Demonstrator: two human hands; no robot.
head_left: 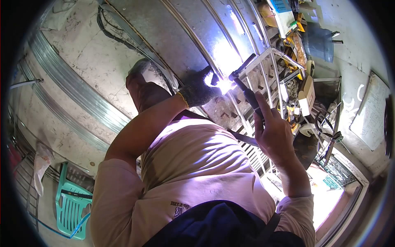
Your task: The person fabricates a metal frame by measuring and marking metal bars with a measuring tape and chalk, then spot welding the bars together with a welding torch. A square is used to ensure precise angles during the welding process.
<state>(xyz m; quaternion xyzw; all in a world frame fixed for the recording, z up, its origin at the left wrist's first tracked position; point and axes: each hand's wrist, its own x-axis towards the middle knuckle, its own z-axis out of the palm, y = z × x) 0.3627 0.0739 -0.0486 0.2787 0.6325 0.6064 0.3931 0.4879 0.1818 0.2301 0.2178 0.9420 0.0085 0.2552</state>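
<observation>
My right hand [275, 133] is bare and closed around the black handle of a TIG welding torch [250, 99], its index finger stretched along the handle. The torch head points at a glaring white arc [224, 85] on a shiny metal tube [192, 36] of a barred frame. My left hand [200, 91], in a dark knitted glove with a yellow cuff edge, is beside the arc on its left. Its fingers look curled, but glare and shadow hide what they hold.
Long metal strips [78, 78] lie on the floor at left, near a dark cable [108, 31]. A turquoise plastic chair [74, 208] is at lower left. Tools and boxes crowd the right side, with pliers [331, 142] hanging there. A white board [369, 113] leans at far right.
</observation>
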